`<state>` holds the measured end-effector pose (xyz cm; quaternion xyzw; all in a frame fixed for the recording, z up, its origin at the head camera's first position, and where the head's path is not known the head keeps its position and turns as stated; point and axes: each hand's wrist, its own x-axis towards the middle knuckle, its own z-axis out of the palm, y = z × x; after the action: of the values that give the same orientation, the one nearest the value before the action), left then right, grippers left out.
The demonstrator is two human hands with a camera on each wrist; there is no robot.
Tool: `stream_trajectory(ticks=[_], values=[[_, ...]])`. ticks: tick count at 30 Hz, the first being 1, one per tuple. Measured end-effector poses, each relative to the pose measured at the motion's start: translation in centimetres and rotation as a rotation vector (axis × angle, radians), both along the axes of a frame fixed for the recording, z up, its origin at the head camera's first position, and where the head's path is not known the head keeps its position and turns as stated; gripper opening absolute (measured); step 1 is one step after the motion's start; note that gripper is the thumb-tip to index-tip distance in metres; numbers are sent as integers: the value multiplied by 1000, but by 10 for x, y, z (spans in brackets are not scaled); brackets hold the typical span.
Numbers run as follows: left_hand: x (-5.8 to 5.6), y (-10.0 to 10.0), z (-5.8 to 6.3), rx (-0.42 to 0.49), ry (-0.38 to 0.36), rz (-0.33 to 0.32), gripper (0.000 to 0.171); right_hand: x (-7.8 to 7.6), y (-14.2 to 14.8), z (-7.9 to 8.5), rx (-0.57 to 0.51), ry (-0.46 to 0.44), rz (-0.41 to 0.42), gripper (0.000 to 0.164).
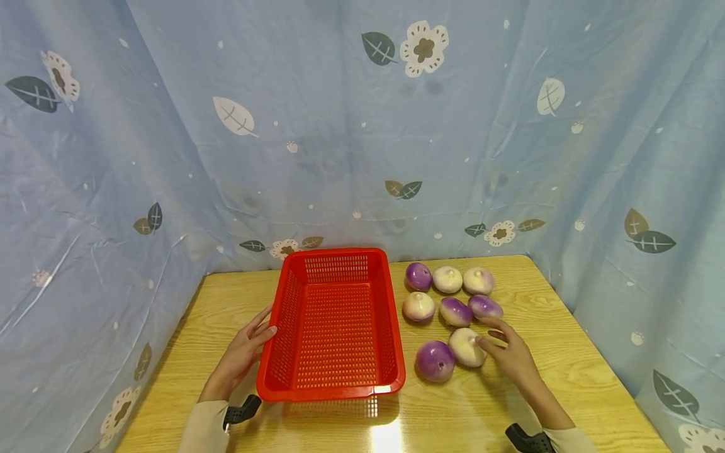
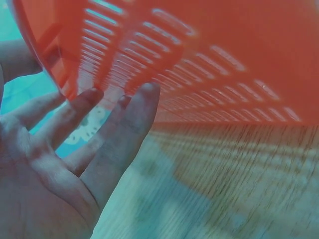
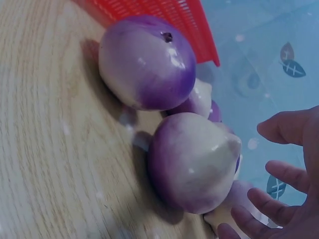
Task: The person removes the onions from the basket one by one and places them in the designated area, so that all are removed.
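Observation:
A red plastic basket (image 1: 340, 302) with slotted walls stands on the table. My left hand (image 1: 245, 352) holds its left side. The thumb reaches over the rim, while the other fingers (image 2: 119, 129) lie against the outer wall. My right hand (image 1: 510, 355) hovers over the right side of a white turnip (image 1: 467, 347), fingers spread and slightly bent. In the right wrist view a gap shows between that turnip (image 3: 192, 162) and the fingers (image 3: 286, 174). Beside it sits a purple turnip (image 1: 435, 361) with a dark spot on its skin.
Several more purple-and-white turnips lie in loose rows behind, among them a purple one (image 1: 418, 277) at the back and a pale one (image 1: 419, 307) near the basket's right wall. The wooden table (image 1: 544, 302) ends at a blue patterned curtain (image 1: 351, 126).

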<state>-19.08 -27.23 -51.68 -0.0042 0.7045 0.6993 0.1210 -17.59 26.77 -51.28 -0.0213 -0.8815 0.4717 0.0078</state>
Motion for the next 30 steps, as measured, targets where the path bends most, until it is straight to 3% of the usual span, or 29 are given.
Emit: stream_trajectory(ticks=[6, 13, 22, 27, 30], values=[[2, -2, 0, -32, 17, 0, 60, -1, -7, 0, -12, 27, 4, 59], [10, -2, -8, -212, -14, 113, 58, -1, -12, 6, 5, 52, 7, 55], [13, 5, -4, -346, 149, 176, 54, -5, -13, 15, 44, 173, 71, 55], [20, 8, 1, -397, 219, 200, 50, -11, -20, 20, 100, 285, 100, 49], [24, 8, 6, -498, 271, 248, 49, -16, -27, 23, 142, 365, 131, 43]])
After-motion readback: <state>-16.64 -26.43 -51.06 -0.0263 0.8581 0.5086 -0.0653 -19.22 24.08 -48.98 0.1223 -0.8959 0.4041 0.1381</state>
